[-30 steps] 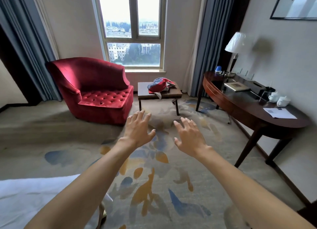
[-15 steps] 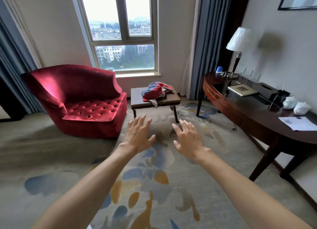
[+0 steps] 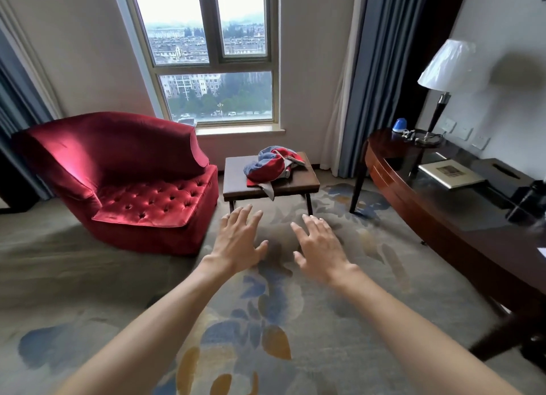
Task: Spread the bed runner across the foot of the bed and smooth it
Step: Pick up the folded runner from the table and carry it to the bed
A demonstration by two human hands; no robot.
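A patterned carpet is crossed toward a small dark wooden counter (image 3: 270, 184), where the crumpled red-and-blue fabric bed runner (image 3: 270, 165) lies bunched. The left hand (image 3: 239, 242) and right hand (image 3: 320, 246) are held out empty, fingers spread. If only one fold is grabbed, the bundle could trail onto the floor.

Glossy red velvet armchair (image 3: 124, 181) (tufted seat), polished dark wood desk (image 3: 437, 217), matt patterned carpet (image 3: 266, 320).
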